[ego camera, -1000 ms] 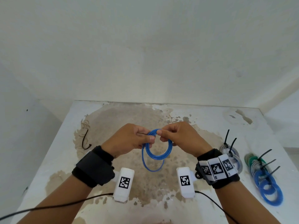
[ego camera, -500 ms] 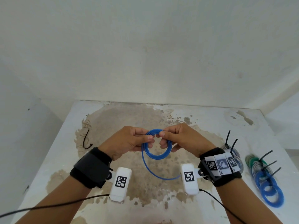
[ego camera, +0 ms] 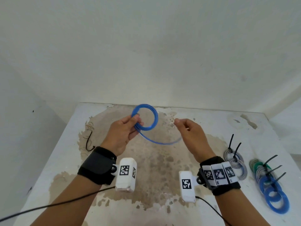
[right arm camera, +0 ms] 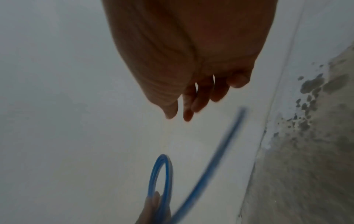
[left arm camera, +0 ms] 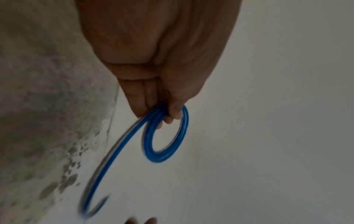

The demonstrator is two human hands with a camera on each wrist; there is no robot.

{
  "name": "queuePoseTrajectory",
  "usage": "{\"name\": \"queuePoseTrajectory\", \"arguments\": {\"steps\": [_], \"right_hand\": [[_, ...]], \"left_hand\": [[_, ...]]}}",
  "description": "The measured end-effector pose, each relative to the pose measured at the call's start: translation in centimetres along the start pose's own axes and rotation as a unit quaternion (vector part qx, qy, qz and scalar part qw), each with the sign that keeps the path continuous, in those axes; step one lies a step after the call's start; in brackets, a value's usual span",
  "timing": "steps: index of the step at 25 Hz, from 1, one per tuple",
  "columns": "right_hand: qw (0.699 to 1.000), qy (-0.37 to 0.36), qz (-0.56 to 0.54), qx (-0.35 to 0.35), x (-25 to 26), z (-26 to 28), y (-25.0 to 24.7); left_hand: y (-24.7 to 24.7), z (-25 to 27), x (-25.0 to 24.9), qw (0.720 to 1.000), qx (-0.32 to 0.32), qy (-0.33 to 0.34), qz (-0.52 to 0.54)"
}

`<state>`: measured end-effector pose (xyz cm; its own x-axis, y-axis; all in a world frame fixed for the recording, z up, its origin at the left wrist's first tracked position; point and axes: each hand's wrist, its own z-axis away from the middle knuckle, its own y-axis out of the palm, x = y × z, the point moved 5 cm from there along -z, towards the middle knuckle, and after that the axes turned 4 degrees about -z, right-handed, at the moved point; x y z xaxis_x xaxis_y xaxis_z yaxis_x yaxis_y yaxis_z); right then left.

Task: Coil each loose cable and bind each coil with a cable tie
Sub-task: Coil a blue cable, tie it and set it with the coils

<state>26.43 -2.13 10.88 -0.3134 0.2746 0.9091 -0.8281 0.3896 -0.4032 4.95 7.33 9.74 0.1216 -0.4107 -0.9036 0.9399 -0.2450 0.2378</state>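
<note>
**Tail end springs loose from the blue coil**

A second ago both hands worked the blue cable [ego camera: 145, 117] together above the middle of the worktop [ego camera: 203, 128]. Now the left hand [ego camera: 121, 132] alone pinches the stacked loops between thumb and fingers, raised towards the far edge. The right hand [ego camera: 189, 130] has drawn away to the right, its grip relaxed and holding nothing. The last turn has sprung out: a loose tail [ego camera: 160, 141] arcs blurred from the coil towards the right hand. That turn probably needs rewinding before binding. A spare black cable tie [ego camera: 89, 141] lies at far left; finished coils [ego camera: 270, 185] sit tied at near right.
</note>
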Motion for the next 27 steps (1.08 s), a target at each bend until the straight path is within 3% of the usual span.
{"name": "queuePoseTrajectory", "arguments": {"steps": [1,3,5,8,9,11,17,21,27], "right_hand": [[0.999,0.033,0.009,0.001,-0.4,0.3,-0.1],[0.986,0.115,0.006,0.123,-1.2,1.2,2.0],[0.963,0.139,-0.133,0.188,-1.0,1.8,4.4],[0.894,0.115,-0.420,0.110,0.6,1.2,5.3],[0.872,0.101,-0.469,0.097,1.1,1.1,5.3],[0.858,0.083,-0.496,0.105,1.7,1.2,5.4],[0.862,0.102,-0.480,0.122,1.1,2.7,6.2],[0.877,0.102,-0.457,0.102,0.8,1.9,5.1],[0.951,0.074,-0.284,0.100,0.7,0.9,3.6]], "left_hand": [[-0.4,-0.2,-0.3,0.999,-0.021,0.004,0.044],[-0.6,-0.4,-0.6,0.994,-0.040,0.012,0.099],[-0.1,-0.2,-0.5,0.993,-0.038,0.011,0.114],[0.8,0.1,0.2,0.993,-0.032,0.001,0.113],[1.0,0.3,0.3,0.993,-0.030,-0.004,0.113],[1.1,0.4,0.3,0.992,-0.028,-0.014,0.122],[0.4,-0.2,-0.6,0.990,-0.047,-0.006,0.132],[0.6,0.4,0.1,0.998,-0.017,0.008,0.067],[1.3,1.6,1.4,1.000,0.023,-0.007,0.011]]}}
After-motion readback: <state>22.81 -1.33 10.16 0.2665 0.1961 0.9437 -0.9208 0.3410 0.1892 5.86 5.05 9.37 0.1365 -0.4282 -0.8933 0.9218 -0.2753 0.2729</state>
